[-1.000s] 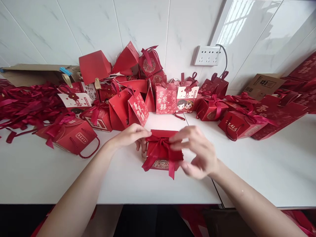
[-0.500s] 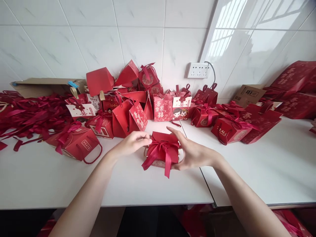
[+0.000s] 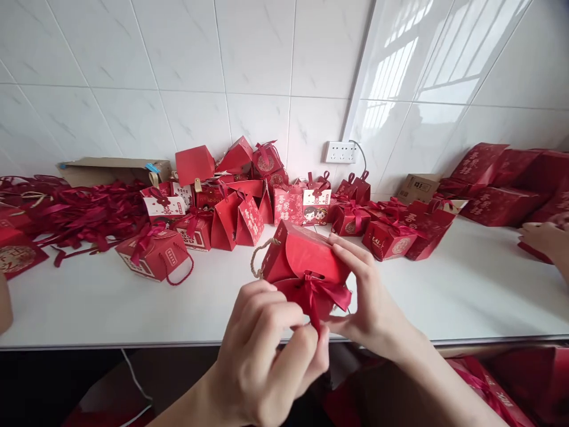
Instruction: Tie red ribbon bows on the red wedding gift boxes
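Observation:
A red paper gift box [image 3: 316,252] with a twisted cord handle [image 3: 256,261] on its left side is tilted towards me, raised near the table's front edge. My right hand [image 3: 371,299] grips its right side, fingers on top and thumb below. The dark red satin ribbon [image 3: 316,293] is tied at the slotted flap on the side facing me. Low in front of the box, my left hand [image 3: 271,350] pinches a hanging ribbon tail between thumb and fingers. My left hand hides the lower left of the box.
Several red boxes [image 3: 288,204] line the white table [image 3: 213,308] along the tiled wall. A heap of ribbons [image 3: 102,207] and an open cardboard box [image 3: 111,169] are at the left. Another person's hand [image 3: 549,243] is at the right edge. A power strip [image 3: 341,152] hangs on the wall.
The box has come up and towards me, tilting. My left hand has moved from its upper left corner to the ribbon tail; my right hand still grips the right side.

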`<state>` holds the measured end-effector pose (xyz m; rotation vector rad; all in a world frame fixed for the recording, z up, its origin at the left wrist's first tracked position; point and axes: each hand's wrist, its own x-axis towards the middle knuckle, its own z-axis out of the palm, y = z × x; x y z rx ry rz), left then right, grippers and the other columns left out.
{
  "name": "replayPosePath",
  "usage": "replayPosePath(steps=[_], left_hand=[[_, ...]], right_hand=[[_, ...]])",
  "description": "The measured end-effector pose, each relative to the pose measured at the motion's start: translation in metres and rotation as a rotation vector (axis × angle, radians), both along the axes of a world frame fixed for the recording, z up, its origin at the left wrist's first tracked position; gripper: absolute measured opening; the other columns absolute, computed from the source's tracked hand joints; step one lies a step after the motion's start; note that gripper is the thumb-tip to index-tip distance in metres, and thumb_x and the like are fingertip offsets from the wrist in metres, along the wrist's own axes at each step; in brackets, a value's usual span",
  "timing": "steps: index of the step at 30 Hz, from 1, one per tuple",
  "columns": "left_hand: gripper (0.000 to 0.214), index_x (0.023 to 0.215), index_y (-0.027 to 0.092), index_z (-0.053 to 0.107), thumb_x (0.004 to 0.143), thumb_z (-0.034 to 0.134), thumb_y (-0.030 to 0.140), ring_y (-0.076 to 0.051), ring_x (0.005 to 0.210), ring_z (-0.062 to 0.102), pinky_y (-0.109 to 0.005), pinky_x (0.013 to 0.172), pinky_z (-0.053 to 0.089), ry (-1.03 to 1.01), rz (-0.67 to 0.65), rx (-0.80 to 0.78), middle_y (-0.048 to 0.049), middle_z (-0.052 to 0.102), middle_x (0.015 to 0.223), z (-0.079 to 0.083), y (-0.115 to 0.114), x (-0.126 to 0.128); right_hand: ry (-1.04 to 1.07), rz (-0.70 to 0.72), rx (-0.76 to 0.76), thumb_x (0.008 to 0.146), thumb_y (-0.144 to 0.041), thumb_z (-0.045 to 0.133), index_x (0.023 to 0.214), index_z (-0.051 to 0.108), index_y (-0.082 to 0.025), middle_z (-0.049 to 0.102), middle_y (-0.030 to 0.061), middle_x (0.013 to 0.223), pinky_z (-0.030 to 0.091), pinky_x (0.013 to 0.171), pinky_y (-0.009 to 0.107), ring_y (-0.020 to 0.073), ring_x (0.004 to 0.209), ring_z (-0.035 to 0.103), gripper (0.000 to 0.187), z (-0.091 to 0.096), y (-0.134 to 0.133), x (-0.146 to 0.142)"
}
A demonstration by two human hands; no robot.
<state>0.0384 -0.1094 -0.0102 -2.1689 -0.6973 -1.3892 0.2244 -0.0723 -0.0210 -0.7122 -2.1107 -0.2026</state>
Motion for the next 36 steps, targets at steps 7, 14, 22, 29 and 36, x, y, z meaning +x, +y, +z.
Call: replayPosePath(steps=[7, 14, 22, 29, 36], left_hand=[[0.012, 0.065, 0.015, 0.057, 0.071, 0.067, 0.011, -0.013, 0.069, 0.050, -0.033, 0.074, 0.047, 0.014, -0.003, 0.052, -0.0007, 0.050, 0.070, 0.011, -0.037, 0.010], [0.018, 0.064, 0.017, 0.050, 0.082, 0.049, 0.019, -0.016, 0.072, 0.053, -0.030, 0.066, 0.045, -0.096, 0.203, -0.375, -0.0029, 0.052, 0.073, 0.019, 0.000, -0.002], [0.016, 0.077, 0.017, 0.059, 0.084, 0.046, 0.024, -0.023, 0.088, 0.061, -0.037, 0.080, 0.049, 0.294, 0.098, -0.856, -0.0063, 0.064, 0.087, -0.057, 0.071, 0.062], [0.033, 0.116, 0.018, 0.055, 0.085, 0.051, 0.029, -0.025, 0.117, 0.052, -0.043, 0.102, 0.039, 0.401, -0.411, -0.480, -0.0086, 0.060, 0.122, -0.137, 0.031, 0.154], [0.029, 0.089, 0.017, 0.071, 0.084, 0.043, 0.012, -0.027, 0.122, 0.050, -0.048, 0.099, 0.040, 0.508, -0.370, -0.464, -0.0092, 0.057, 0.129, -0.144, 0.035, 0.159]], right_hand=[[-0.006, -0.041, 0.005, 0.078, -0.030, 0.068, 0.144, 0.016, -0.014, 0.032, 0.0203, 0.139, 0.039, 0.105, 0.047, 0.0312, 0.133, 0.032, 0.086, 0.011, -0.039, 0.012], [0.011, -0.184, -0.125, 0.070, -0.021, 0.068, 0.144, 0.019, -0.019, 0.034, 0.0163, 0.137, 0.044, 0.101, 0.046, 0.0316, 0.129, 0.037, 0.089, 0.003, -0.073, 0.041], [1.105, 0.006, -0.723, 0.068, -0.037, 0.068, 0.117, 0.053, -0.026, 0.061, 0.0065, 0.117, 0.049, 0.093, 0.045, 0.0286, 0.113, 0.055, 0.053, -0.021, -0.092, 0.087], [1.633, 0.356, -0.978, 0.077, -0.041, 0.053, 0.106, 0.061, -0.026, 0.071, 0.0014, 0.098, 0.048, 0.095, 0.044, 0.0216, 0.101, 0.063, 0.034, -0.035, -0.118, 0.106], [1.058, -0.603, -0.501, 0.078, -0.056, 0.047, 0.114, 0.054, -0.021, 0.062, 0.0086, 0.108, 0.044, 0.096, 0.050, 0.0278, 0.113, 0.054, 0.050, -0.050, -0.157, 0.143]])
